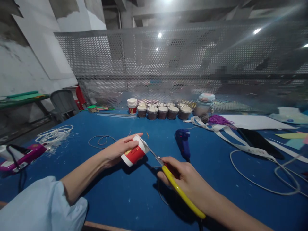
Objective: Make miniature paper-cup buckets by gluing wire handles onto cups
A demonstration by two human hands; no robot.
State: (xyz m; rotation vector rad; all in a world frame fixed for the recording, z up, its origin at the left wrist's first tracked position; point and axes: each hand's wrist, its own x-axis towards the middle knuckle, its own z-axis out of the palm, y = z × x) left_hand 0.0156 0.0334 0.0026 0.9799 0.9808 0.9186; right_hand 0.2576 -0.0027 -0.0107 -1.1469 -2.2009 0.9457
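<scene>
My left hand (125, 146) is closed around a red and white paper cup (135, 155), which is tilted above the blue table. In my right hand (186, 178) is a pair of scissors (176, 186) with yellow handles. Their blades reach up and left to the cup's rim; whether they are cutting into it I cannot tell. A dark blue glue gun (183, 144) with a small red light lies on the table beyond my right hand. Behind the cup, a thin grey cord (101, 140) lies in loose loops.
At the back stand a stack of paper cups (132, 106) and several dark-wrapped cups (162, 113). A lidded bottle (204, 104), purple yarn (220, 120), white ribbon (223, 134) and a black phone (260, 142) lie to the right. Leftward are a white cable (54, 134) and a magenta power strip (24, 158).
</scene>
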